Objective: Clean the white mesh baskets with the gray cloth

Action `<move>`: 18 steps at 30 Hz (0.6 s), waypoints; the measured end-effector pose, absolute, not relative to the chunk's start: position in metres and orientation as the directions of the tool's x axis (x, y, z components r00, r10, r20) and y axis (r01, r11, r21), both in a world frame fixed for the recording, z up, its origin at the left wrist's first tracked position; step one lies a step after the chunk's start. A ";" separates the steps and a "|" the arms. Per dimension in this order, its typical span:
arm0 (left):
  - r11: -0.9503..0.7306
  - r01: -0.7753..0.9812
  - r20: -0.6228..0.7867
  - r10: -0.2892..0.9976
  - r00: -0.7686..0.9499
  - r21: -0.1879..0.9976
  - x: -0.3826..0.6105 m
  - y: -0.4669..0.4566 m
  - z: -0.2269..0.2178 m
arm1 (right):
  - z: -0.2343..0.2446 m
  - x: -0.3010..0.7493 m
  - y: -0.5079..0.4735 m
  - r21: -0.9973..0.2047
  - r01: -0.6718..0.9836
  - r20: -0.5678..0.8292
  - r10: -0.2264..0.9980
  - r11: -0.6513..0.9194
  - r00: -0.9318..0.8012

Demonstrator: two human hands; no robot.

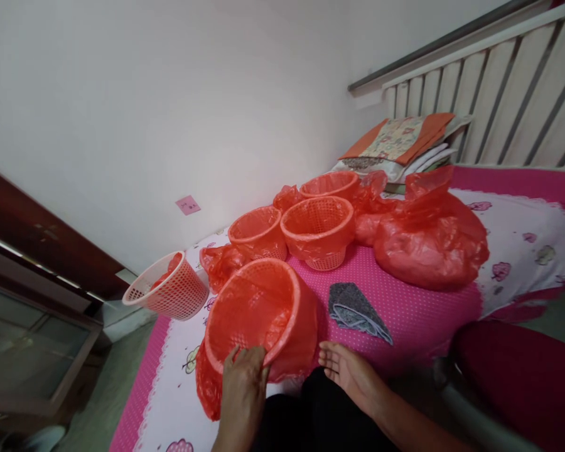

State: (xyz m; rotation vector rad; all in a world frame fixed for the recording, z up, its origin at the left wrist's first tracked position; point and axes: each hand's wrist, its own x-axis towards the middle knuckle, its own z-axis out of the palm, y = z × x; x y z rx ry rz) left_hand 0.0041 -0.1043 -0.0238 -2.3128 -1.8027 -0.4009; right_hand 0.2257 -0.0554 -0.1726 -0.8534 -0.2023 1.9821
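A pink mesh basket lined with a red plastic bag (257, 314) lies tilted toward me at the near edge of the bed. My left hand (242, 383) rests on its lower rim, fingers curled over the bag's edge. Just right of the basket, my right hand (348, 371) lies palm up, fingers spread, holding nothing. Behind stand three more lined baskets (317, 229), and an unlined basket (169, 287) with a red bag inside lies on its side at the left. A bulging red plastic bag (428, 242) sits at the right.
A folded grey cloth (355, 307) lies on the pink dotted bedcover (419, 314). Stacked pillows (400, 147) rest against the slatted headboard (508, 94). A dark wood cabinet (32, 301) stands at the left. A dark red cushion (522, 376) is at the lower right.
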 end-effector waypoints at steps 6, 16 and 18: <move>-0.314 0.941 0.405 0.882 0.241 0.124 -0.029 -0.121 -0.023 | -0.138 0.223 -0.036 -0.517 -0.683 -0.434 0.846 -0.516 -0.310; -0.337 0.938 0.459 0.848 0.266 0.078 -0.074 -0.147 -0.052 | -0.128 0.202 -0.027 -0.608 -0.664 -0.329 0.899 -0.435 -0.289; -0.339 0.940 0.478 0.832 0.281 0.037 -0.083 -0.151 -0.058 | -0.130 0.204 -0.028 -0.587 -0.675 -0.351 0.892 -0.446 -0.284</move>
